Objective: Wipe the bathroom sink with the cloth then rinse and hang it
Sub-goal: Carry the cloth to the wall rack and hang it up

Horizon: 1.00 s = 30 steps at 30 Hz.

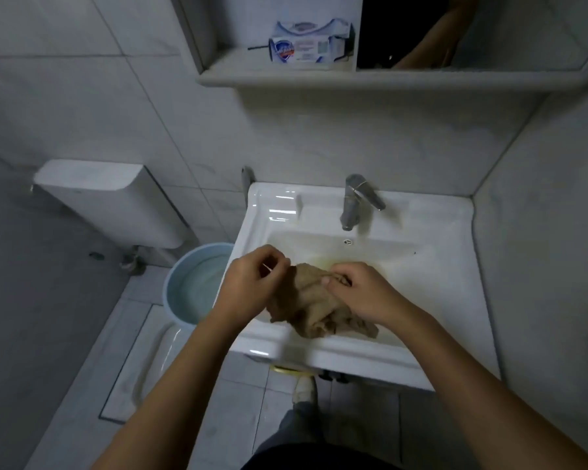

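A crumpled tan cloth (311,305) hangs bunched over the front part of the white sink (438,300). My left hand (252,286) pinches the cloth's left edge with curled fingers. My right hand (364,290) grips its top right part, fingers closed on the fabric. Both hands are above the basin, close together. The chrome faucet (355,201) stands at the back of the sink, and no water stream is visible from it.
A light blue bucket (190,283) holding water stands on the floor left of the sink. A white toilet cistern (112,198) is further left. Above hangs a shelf (353,79) with a soap box (306,45) and a mirror. My shoe (304,388) is under the sink's front edge.
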Each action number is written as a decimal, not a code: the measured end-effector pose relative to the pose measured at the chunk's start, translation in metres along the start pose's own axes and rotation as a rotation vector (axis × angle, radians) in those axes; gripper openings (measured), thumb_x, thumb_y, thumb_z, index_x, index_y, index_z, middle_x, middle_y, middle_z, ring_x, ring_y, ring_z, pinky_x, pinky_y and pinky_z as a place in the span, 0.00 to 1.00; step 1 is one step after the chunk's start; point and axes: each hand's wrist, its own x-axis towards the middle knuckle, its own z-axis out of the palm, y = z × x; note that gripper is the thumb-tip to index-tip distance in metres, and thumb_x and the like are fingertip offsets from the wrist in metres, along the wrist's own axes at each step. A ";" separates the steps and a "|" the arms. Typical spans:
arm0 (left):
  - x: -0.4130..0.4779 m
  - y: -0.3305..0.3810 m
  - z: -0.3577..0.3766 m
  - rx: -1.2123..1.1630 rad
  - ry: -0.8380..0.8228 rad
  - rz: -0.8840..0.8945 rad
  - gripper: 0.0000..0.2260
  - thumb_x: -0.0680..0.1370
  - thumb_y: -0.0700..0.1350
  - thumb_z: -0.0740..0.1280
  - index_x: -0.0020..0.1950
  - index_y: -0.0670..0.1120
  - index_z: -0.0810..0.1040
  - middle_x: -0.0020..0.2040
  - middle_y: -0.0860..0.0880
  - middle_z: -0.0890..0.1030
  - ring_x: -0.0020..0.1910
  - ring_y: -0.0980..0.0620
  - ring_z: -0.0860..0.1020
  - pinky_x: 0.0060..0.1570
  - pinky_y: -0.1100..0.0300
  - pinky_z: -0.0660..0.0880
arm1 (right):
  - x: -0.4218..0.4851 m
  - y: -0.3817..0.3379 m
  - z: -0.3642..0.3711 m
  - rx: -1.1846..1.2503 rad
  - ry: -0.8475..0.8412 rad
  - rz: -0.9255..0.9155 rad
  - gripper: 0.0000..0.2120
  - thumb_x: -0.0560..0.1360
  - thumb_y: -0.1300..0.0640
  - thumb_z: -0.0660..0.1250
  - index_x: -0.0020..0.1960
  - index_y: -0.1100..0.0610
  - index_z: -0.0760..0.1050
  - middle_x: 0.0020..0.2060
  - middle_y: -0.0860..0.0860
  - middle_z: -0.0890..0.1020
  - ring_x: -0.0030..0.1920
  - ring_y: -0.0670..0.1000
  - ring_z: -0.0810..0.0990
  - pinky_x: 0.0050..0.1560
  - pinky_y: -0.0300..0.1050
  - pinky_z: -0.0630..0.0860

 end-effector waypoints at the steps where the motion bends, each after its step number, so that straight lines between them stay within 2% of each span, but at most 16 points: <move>1: -0.015 -0.008 -0.002 -0.088 0.023 -0.060 0.06 0.79 0.49 0.67 0.43 0.53 0.80 0.37 0.52 0.84 0.36 0.55 0.82 0.37 0.59 0.79 | -0.003 -0.002 0.007 0.056 -0.012 0.015 0.18 0.76 0.40 0.60 0.34 0.49 0.72 0.26 0.43 0.72 0.28 0.40 0.71 0.31 0.37 0.65; 3: -0.049 -0.028 -0.009 -0.151 0.077 -0.161 0.07 0.79 0.46 0.67 0.42 0.52 0.81 0.38 0.50 0.85 0.37 0.55 0.83 0.39 0.63 0.78 | -0.008 -0.011 0.022 0.141 -0.032 0.061 0.16 0.78 0.42 0.61 0.38 0.48 0.78 0.27 0.41 0.77 0.28 0.39 0.74 0.30 0.35 0.69; 4: -0.069 -0.039 -0.012 -0.140 0.100 -0.223 0.07 0.80 0.46 0.66 0.43 0.52 0.81 0.40 0.51 0.85 0.39 0.56 0.83 0.40 0.64 0.77 | -0.011 -0.018 0.031 0.160 -0.051 0.074 0.15 0.79 0.43 0.61 0.41 0.49 0.80 0.29 0.43 0.80 0.30 0.40 0.77 0.31 0.37 0.73; 6: -0.114 -0.067 -0.020 -0.151 0.139 -0.381 0.07 0.81 0.48 0.65 0.46 0.52 0.82 0.44 0.52 0.86 0.42 0.57 0.84 0.43 0.61 0.78 | -0.016 -0.035 0.050 0.147 -0.098 0.066 0.17 0.80 0.45 0.60 0.47 0.56 0.81 0.37 0.52 0.85 0.38 0.49 0.83 0.39 0.46 0.78; 7: -0.139 -0.081 -0.023 -0.178 0.156 -0.467 0.07 0.82 0.48 0.64 0.48 0.52 0.81 0.45 0.52 0.86 0.43 0.55 0.84 0.44 0.57 0.79 | -0.021 -0.046 0.060 0.162 -0.132 0.053 0.19 0.80 0.44 0.60 0.48 0.59 0.80 0.40 0.55 0.85 0.40 0.53 0.84 0.41 0.44 0.79; 9: -0.191 -0.111 -0.025 -0.226 0.182 -0.644 0.08 0.83 0.48 0.62 0.52 0.51 0.80 0.48 0.50 0.86 0.46 0.50 0.85 0.46 0.53 0.79 | -0.029 -0.067 0.081 0.217 -0.216 0.011 0.21 0.78 0.42 0.61 0.47 0.61 0.79 0.36 0.55 0.84 0.35 0.51 0.81 0.35 0.38 0.76; 11: -0.251 -0.142 -0.024 -0.281 0.228 -0.832 0.09 0.84 0.48 0.61 0.55 0.48 0.80 0.50 0.47 0.85 0.49 0.46 0.84 0.48 0.52 0.78 | -0.037 -0.088 0.103 0.175 -0.327 -0.037 0.21 0.78 0.43 0.62 0.46 0.62 0.78 0.32 0.49 0.80 0.34 0.45 0.77 0.34 0.40 0.72; 14: -0.347 -0.183 -0.017 -0.438 0.341 -1.094 0.12 0.84 0.48 0.61 0.60 0.43 0.79 0.54 0.43 0.84 0.51 0.43 0.82 0.49 0.52 0.76 | -0.050 -0.106 0.143 0.138 -0.467 -0.098 0.13 0.76 0.45 0.67 0.42 0.53 0.79 0.31 0.39 0.82 0.32 0.38 0.79 0.32 0.30 0.70; 16: -0.407 -0.200 -0.011 -0.561 0.446 -1.242 0.12 0.84 0.48 0.62 0.60 0.42 0.79 0.55 0.41 0.84 0.52 0.43 0.82 0.49 0.52 0.76 | -0.060 -0.103 0.175 0.029 -0.529 -0.146 0.10 0.75 0.46 0.70 0.36 0.46 0.76 0.29 0.40 0.79 0.30 0.39 0.76 0.31 0.30 0.69; 17: -0.435 -0.206 -0.008 -0.617 0.501 -1.296 0.12 0.84 0.48 0.62 0.60 0.42 0.79 0.55 0.41 0.84 0.52 0.43 0.82 0.49 0.52 0.76 | -0.065 -0.098 0.193 -0.039 -0.552 -0.152 0.10 0.75 0.46 0.70 0.36 0.46 0.76 0.30 0.42 0.79 0.31 0.40 0.77 0.33 0.33 0.71; 20: -0.505 -0.220 -0.004 -0.737 0.654 -1.403 0.12 0.83 0.47 0.62 0.59 0.41 0.79 0.54 0.40 0.84 0.52 0.41 0.82 0.48 0.51 0.78 | -0.083 -0.075 0.249 -0.199 -0.609 -0.078 0.09 0.76 0.48 0.70 0.48 0.55 0.80 0.41 0.53 0.84 0.43 0.53 0.83 0.45 0.51 0.80; 22: -0.543 -0.228 -0.007 -0.765 0.728 -1.445 0.12 0.83 0.46 0.62 0.57 0.39 0.79 0.52 0.39 0.85 0.50 0.39 0.83 0.47 0.51 0.77 | -0.098 -0.061 0.280 -0.254 -0.619 -0.024 0.12 0.77 0.51 0.70 0.52 0.61 0.80 0.43 0.58 0.84 0.46 0.57 0.83 0.48 0.55 0.80; 24: -0.575 -0.237 -0.009 -0.768 0.770 -1.463 0.12 0.83 0.44 0.61 0.54 0.38 0.80 0.50 0.37 0.85 0.44 0.40 0.82 0.43 0.53 0.76 | -0.114 -0.052 0.304 -0.303 -0.624 0.019 0.13 0.78 0.49 0.69 0.51 0.59 0.81 0.41 0.57 0.84 0.43 0.56 0.84 0.46 0.56 0.81; 26: -0.597 -0.247 -0.013 -0.774 0.778 -1.476 0.12 0.83 0.43 0.61 0.52 0.37 0.80 0.49 0.36 0.85 0.41 0.41 0.81 0.40 0.54 0.75 | -0.127 -0.043 0.321 -0.350 -0.605 0.057 0.10 0.78 0.47 0.68 0.47 0.53 0.80 0.38 0.51 0.84 0.40 0.50 0.84 0.45 0.54 0.83; 28: -0.609 -0.258 -0.018 -0.790 0.774 -1.491 0.12 0.83 0.43 0.61 0.52 0.36 0.80 0.49 0.36 0.85 0.40 0.42 0.80 0.39 0.55 0.75 | -0.135 -0.040 0.332 -0.417 -0.559 0.072 0.05 0.78 0.49 0.68 0.45 0.49 0.78 0.38 0.49 0.84 0.39 0.50 0.83 0.44 0.53 0.82; 30: -0.609 -0.268 -0.029 -0.796 0.764 -1.483 0.11 0.83 0.43 0.61 0.51 0.37 0.80 0.49 0.36 0.85 0.40 0.42 0.80 0.40 0.55 0.74 | -0.138 -0.040 0.340 -0.440 -0.519 0.083 0.07 0.78 0.51 0.68 0.40 0.47 0.76 0.33 0.48 0.82 0.35 0.49 0.81 0.38 0.48 0.79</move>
